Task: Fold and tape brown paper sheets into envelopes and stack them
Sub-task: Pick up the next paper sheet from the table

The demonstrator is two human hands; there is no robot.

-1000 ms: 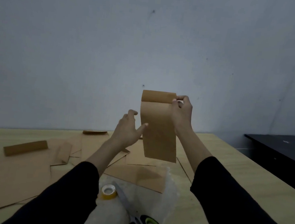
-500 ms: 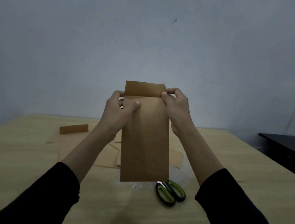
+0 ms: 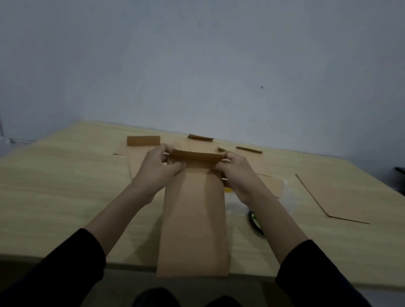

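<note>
Two hands, one envelope [image 3: 193,223]. The left hand [image 3: 156,171] and right hand [image 3: 237,175] each pinch one end of the folded flap [image 3: 196,155] at the envelope's far end. From between them the body runs back toward the person over the tabletop [image 3: 41,185], its near end past the near edge. Whether it rests on the wood cannot be told. Beyond the hands stand three folded pieces [image 3: 143,140] with raised edges. One flat sheet [image 3: 334,201] lies well apart to the right. One scissors [image 3: 255,222] shows partly beside the right forearm. Overlapping sheets under the hands cannot be counted.
</note>
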